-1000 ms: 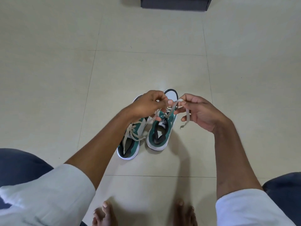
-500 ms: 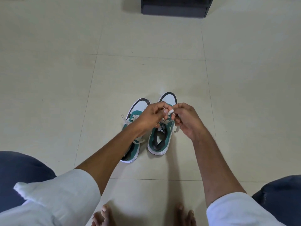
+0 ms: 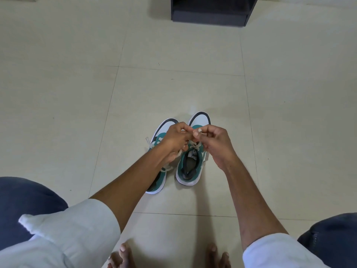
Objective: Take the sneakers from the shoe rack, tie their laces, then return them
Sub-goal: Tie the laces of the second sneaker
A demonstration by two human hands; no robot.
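Note:
Two green-and-white sneakers stand side by side on the tiled floor, toes pointing away from me. Over the right sneaker [image 3: 190, 167], my left hand [image 3: 174, 141] and my right hand [image 3: 216, 144] meet, each pinching a strand of its off-white lace [image 3: 195, 145] above the tongue. My left forearm crosses the left sneaker [image 3: 157, 182] and hides much of it; its lace [image 3: 149, 143] lies loose at the side. The dark shoe rack [image 3: 210, 16] stands at the top edge of the view.
My bare toes [image 3: 123, 256] show at the bottom edge, with my knees in dark trousers at both lower corners. Pale floor tiles [image 3: 77, 93] spread out on every side of the sneakers.
The lace, held raised and stretched between my hands a second ago, is now drawn down close to the right sneaker's tongue. Both hands have come close together.

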